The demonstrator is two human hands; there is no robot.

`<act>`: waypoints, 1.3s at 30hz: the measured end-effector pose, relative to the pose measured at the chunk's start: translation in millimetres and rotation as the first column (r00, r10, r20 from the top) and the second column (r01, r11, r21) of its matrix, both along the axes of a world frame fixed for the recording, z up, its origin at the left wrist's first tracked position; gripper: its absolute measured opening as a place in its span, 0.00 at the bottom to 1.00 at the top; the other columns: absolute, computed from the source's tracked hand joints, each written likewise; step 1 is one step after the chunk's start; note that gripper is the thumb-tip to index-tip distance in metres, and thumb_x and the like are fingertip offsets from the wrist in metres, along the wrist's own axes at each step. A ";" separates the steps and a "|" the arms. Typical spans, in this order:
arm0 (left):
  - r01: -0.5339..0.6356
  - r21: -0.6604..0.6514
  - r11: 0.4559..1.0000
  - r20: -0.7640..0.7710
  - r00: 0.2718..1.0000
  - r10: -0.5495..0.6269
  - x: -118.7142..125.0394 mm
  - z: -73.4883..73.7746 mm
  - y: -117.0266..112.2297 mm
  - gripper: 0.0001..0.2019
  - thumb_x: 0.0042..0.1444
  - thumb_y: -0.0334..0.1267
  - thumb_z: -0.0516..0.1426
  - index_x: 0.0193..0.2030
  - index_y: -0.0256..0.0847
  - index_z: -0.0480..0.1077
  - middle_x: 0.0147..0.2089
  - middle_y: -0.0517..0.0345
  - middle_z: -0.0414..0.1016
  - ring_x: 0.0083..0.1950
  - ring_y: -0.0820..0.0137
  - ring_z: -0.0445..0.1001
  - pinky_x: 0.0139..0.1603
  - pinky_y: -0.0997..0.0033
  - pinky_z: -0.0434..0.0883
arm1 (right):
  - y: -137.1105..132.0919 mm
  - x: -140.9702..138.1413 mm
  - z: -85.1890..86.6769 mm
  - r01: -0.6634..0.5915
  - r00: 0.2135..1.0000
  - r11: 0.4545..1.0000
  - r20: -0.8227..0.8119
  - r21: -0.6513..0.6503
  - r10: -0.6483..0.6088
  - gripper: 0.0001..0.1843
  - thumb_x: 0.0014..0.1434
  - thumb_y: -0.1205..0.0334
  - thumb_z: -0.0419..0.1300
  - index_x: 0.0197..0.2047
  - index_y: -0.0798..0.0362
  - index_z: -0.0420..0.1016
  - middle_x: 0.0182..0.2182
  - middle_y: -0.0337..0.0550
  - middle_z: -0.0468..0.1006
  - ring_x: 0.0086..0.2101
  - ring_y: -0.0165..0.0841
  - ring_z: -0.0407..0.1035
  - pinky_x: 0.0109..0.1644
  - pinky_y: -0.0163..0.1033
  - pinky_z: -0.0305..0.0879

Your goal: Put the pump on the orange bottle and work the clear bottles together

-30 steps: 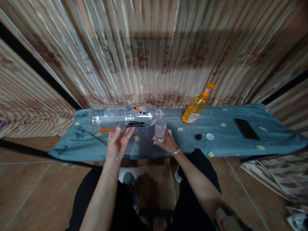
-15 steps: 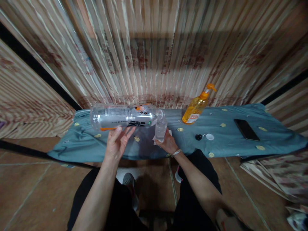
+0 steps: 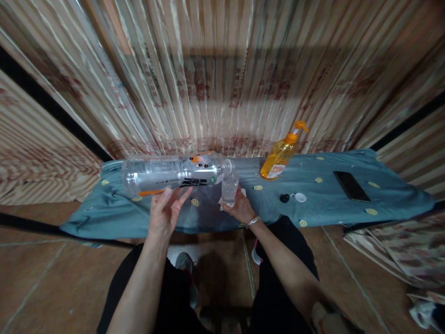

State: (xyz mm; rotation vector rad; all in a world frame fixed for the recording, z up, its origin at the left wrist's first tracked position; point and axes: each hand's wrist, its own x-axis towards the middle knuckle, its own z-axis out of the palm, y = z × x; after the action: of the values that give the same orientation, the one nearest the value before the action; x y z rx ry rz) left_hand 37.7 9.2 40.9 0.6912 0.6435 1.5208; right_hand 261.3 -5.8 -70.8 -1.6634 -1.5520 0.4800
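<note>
My left hand holds a large clear plastic bottle from below, lying almost level, its open mouth over a small clear bottle. My right hand grips that small bottle, which stands upright on a white tissue on the blue-grey cloth. The large bottle has a label with orange and black print near its neck.
An orange pump bottle stands at the back of the cloth-covered table. A black cap and a white cap lie near the middle. A black phone lies to the right. Striped curtains hang behind. My knees are below the table edge.
The large bottle and my left hand have shifted slightly left and down in the picture as the view moved. The small bottle stays under its mouth.
</note>
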 end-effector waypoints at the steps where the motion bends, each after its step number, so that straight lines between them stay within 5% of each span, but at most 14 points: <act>1: 0.002 0.005 1.000 0.003 1.000 -0.002 -0.2 -0.9 0.0 0.16 0.33 0.39 0.76 0.24 0.42 0.74 0.28 0.65 0.79 0.39 0.64 0.82 0.55 0.44 0.77 | 0.0 -0.1 0.3 -0.001 1.000 1.000 -0.004 -0.005 0.001 0.41 0.50 0.57 0.67 0.64 0.57 0.57 0.49 0.54 0.80 0.48 0.47 0.78 0.53 0.50 0.75; 19: -0.001 0.005 1.000 0.028 1.000 0.001 4.1 0.3 -4.2 0.14 0.34 0.37 0.75 0.24 0.43 0.75 0.30 0.64 0.80 0.41 0.63 0.81 0.57 0.41 0.75 | 0.1 -1.5 1.7 -0.004 0.998 1.000 -0.059 0.002 0.004 0.38 0.48 0.59 0.68 0.61 0.52 0.60 0.49 0.51 0.80 0.49 0.47 0.78 0.53 0.52 0.75; 39: -0.031 -0.028 0.999 0.049 0.998 0.032 6.5 -0.1 -0.9 0.17 0.31 0.37 0.75 0.25 0.42 0.73 0.30 0.65 0.80 0.41 0.63 0.81 0.57 0.39 0.75 | 3.5 0.2 -9.1 0.011 1.000 1.000 -0.024 -0.023 -0.011 0.45 0.48 0.56 0.69 0.65 0.59 0.56 0.51 0.59 0.80 0.50 0.49 0.77 0.53 0.50 0.75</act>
State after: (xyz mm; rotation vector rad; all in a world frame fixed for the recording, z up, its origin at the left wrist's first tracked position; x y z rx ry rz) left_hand 44.2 8.3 40.8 0.6236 0.6395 1.5506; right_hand 261.5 -2.3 -79.9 -1.6762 -1.5240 0.5121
